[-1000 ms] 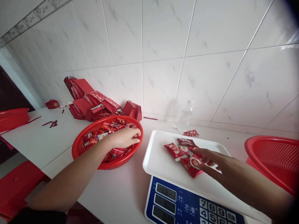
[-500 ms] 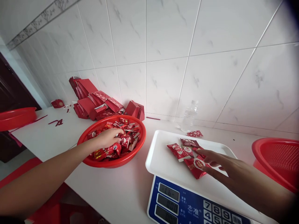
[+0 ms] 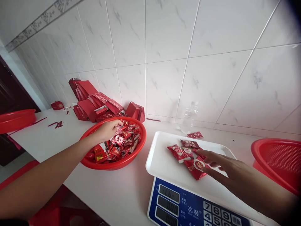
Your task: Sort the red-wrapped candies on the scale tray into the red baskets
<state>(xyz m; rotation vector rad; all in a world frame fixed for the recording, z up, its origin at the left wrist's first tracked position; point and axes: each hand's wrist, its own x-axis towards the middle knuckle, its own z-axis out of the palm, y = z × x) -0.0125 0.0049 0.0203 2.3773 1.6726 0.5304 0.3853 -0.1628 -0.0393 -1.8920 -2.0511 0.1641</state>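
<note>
My left hand [image 3: 108, 130] is over the red plastic basket [image 3: 113, 167], its fingers curled round a small wrapped candy [image 3: 118, 130] that they partly hide. More red wrapped candies [image 3: 118, 140] fill the basket beneath it. On the right, my right hand [image 3: 217, 163] has its fingers stretched apart, the tips at several red candy packets [image 3: 196, 166] on the white scale tray [image 3: 156, 153]. Whether the fingertips press on the nearest packet, I cannot tell. Below the tray is the blue panel of the digital scale [image 3: 188, 204], with number keys and three displays.
Folded red gift boxes [image 3: 94, 103] are heaped against the tiled wall behind the basket. A clear plastic bottle [image 3: 190, 117] and one red packet [image 3: 195, 135] are behind the tray. Another red basket [image 3: 277, 160] is at right, and a red basin [image 3: 17, 120] at far left.
My left hand has lifted and drawn back slightly in the basket, its fingers curling in, and candies beneath it have shifted. My right hand stays at the packets on the tray.
</note>
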